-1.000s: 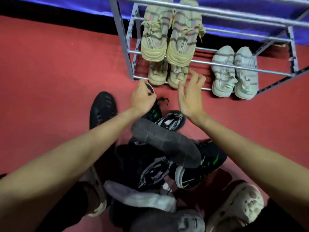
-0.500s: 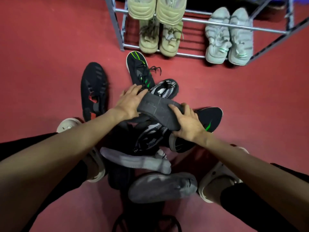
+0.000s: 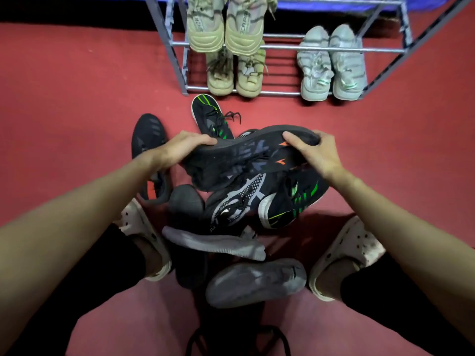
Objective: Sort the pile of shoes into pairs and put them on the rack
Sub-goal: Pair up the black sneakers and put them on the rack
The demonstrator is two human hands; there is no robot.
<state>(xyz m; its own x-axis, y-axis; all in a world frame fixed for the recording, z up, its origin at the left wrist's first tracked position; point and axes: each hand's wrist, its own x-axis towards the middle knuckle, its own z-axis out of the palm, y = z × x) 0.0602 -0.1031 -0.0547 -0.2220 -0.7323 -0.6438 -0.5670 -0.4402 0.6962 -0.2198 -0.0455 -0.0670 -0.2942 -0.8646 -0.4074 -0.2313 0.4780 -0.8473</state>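
dark shoe lifted off the pile

since half a second ago the black shoe point(image 3: 246, 158) has risen, sole up. left hand point(image 3: 180, 150) grips its heel, right hand point(image 3: 316, 152) its toe, above the pile point(image 3: 231, 219); dangling laces could snag the shoes beneath.

I count six shoes on the rack point(image 3: 282, 47): four beige, two pale grey. One dark shoe point(image 3: 246, 158) is in my hands. About seven more lie on the floor.
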